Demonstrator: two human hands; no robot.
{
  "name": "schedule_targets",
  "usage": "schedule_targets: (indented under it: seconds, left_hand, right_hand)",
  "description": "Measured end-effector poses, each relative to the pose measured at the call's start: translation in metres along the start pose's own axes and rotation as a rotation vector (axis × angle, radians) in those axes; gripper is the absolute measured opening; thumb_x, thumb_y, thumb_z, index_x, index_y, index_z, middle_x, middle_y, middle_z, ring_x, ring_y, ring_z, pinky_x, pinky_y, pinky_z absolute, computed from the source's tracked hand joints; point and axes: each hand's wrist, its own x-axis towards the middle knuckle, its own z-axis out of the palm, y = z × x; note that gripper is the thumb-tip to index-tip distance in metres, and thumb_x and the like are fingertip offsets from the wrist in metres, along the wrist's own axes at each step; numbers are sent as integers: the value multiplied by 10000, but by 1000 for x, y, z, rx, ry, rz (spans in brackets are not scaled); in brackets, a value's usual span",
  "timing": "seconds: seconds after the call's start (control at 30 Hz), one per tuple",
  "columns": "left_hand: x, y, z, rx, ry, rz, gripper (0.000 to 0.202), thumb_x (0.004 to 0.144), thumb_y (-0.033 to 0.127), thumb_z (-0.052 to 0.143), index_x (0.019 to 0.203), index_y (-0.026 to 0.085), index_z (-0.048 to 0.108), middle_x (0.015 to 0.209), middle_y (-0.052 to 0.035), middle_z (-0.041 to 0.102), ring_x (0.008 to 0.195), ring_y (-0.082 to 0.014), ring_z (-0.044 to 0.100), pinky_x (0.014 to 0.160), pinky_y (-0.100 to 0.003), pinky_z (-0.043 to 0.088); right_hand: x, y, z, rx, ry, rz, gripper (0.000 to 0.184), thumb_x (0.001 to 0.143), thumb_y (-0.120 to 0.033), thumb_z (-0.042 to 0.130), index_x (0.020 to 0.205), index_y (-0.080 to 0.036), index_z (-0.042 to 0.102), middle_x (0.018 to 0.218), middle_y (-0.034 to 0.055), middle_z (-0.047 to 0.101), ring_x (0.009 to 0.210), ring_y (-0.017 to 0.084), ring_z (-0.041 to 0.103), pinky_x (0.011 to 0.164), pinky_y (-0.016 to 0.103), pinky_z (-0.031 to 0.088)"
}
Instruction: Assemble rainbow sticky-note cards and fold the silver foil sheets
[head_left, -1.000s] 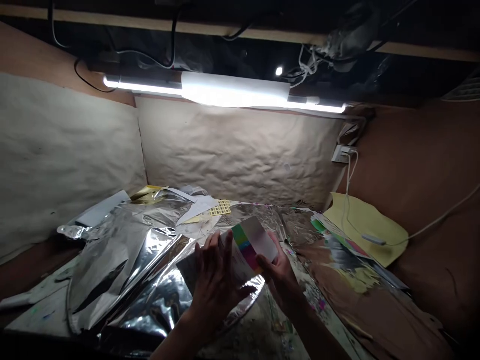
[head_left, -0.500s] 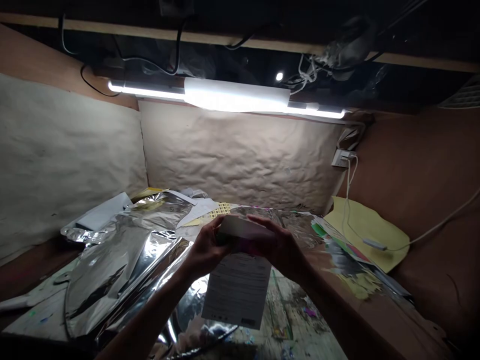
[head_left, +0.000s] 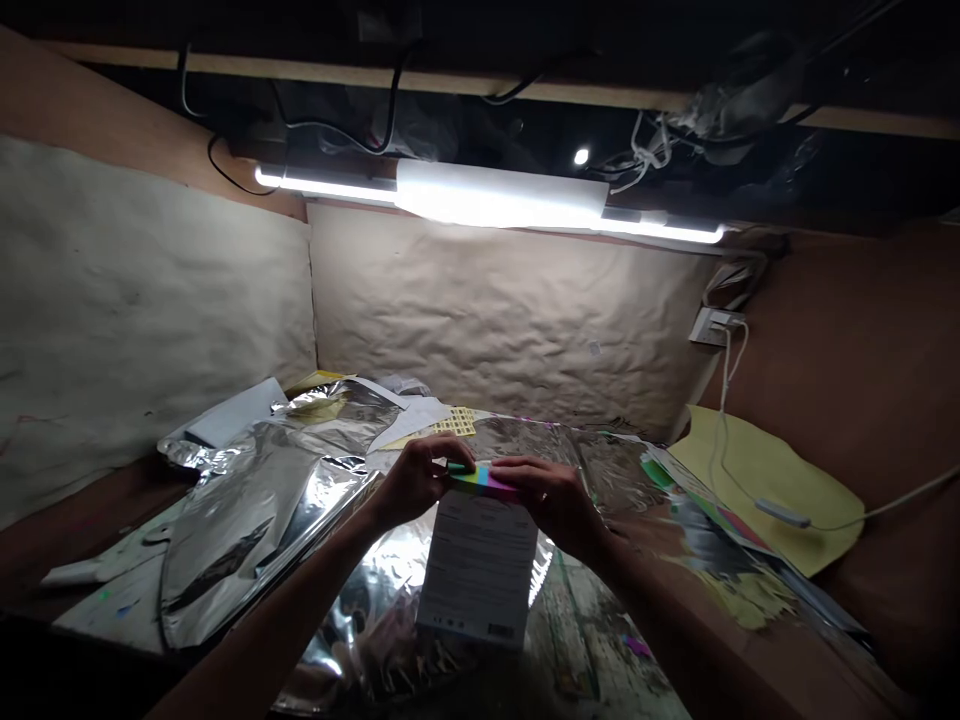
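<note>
An upright cardboard box (head_left: 480,570) stands in the middle of the view, its pale side covered in small printed text and facing me. Its narrow top is striped in green, yellow, blue and magenta. My left hand (head_left: 421,482) grips the left top corner, with fingers bent over the edge. At the right top corner, my right hand (head_left: 551,497) holds on, its fingers lying along the top. Shiny silver foil sheeting (head_left: 247,530) spreads over the worktable to the left and partly behind the box.
Yellow paper (head_left: 772,480) leans at the right wall, with a white cable and its inline switch (head_left: 782,513) across it. A lit tube lamp (head_left: 502,197) hangs above. White papers (head_left: 412,420) lie at the back, and a socket (head_left: 712,326) sits at the right.
The pale flap that stood up between my hands is now down, and the coloured top shows. My fingers have come closer together over it. The view has shifted slightly left.
</note>
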Motion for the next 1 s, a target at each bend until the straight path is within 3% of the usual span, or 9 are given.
schedule_targets:
  seconds: [0.07, 0.17, 0.33, 0.43, 0.63, 0.73, 0.83, 0.93, 1.0]
  left_hand:
    - [-2, -2, -1, -21, -21, 41, 129, 717, 53, 631, 786, 147, 687, 965, -83, 645, 956, -213, 626, 735, -289, 525]
    - [-8, 0, 1, -62, -23, 53, 118, 740, 93, 618, 823, 149, 680, 1014, -100, 655, 1011, -228, 615, 837, -329, 502]
    - [-20, 10, 9, -235, -77, 12, 276, 851, 387, 553, 1009, 176, 638, 1192, -114, 617, 1107, -287, 568, 927, -395, 451]
    - [-25, 12, 16, -263, -43, -10, 395, 860, 505, 559, 1087, 185, 602, 1151, -107, 630, 1037, -273, 593, 898, -385, 462]
    - [-26, 8, 29, -101, 153, -113, 316, 832, 314, 708, 1083, 178, 573, 972, -62, 688, 889, -186, 642, 793, -284, 481]
    - [-27, 7, 30, -150, 145, -135, 327, 811, 257, 728, 1082, 175, 565, 917, -40, 700, 830, -166, 653, 766, -269, 489]
    - [-31, 8, 29, -211, 131, -116, 376, 779, 209, 748, 1101, 176, 556, 943, -40, 700, 855, -167, 661, 781, -265, 495]
    - [-36, 10, 29, -243, 124, -109, 447, 765, 207, 761, 1154, 185, 544, 949, -35, 695, 859, -166, 658, 778, -257, 495]
    - [-40, 10, 31, -274, 131, -167, 484, 782, 255, 754, 1205, 190, 527, 912, -28, 694, 806, -159, 649, 718, -244, 490]
  right_hand:
    - [-4, 1, -1, -44, -66, -74, 303, 919, -302, 630, 1213, -251, 685, 1259, 119, 672, 1112, 240, 658, 926, 380, 540]
    - [-8, -4, -1, -30, -79, -66, 332, 933, -326, 604, 1250, -247, 665, 1307, 139, 634, 1183, 262, 616, 964, 417, 523]
    - [-10, -17, 4, 36, 13, 31, 309, 923, -266, 614, 1225, -274, 678, 1254, 96, 668, 1138, 241, 639, 951, 389, 525]
    - [-9, -21, 7, 40, 30, 50, 359, 905, -253, 637, 1263, -284, 645, 1213, 76, 695, 1104, 241, 655, 928, 385, 532]
    - [-13, -22, 13, 33, 71, 104, 371, 882, -227, 674, 1244, -301, 647, 1183, 50, 708, 1081, 229, 660, 922, 360, 531]
    - [-15, -26, 13, 99, 57, 179, 384, 870, -250, 687, 1249, -297, 645, 1202, 56, 696, 1092, 238, 654, 937, 377, 529]
    - [-16, -31, 10, 309, 67, 352, 371, 902, -307, 638, 1270, -260, 633, 1261, 83, 673, 1139, 252, 641, 963, 406, 526]
    - [-19, -32, 10, 500, 87, 521, 347, 873, -339, 668, 1196, -213, 679, 1134, 94, 736, 1045, 257, 692, 894, 391, 567]
    - [-22, -31, 11, 517, 98, 537, 281, 830, -326, 715, 1083, -204, 729, 1016, 74, 767, 961, 247, 718, 851, 366, 581]
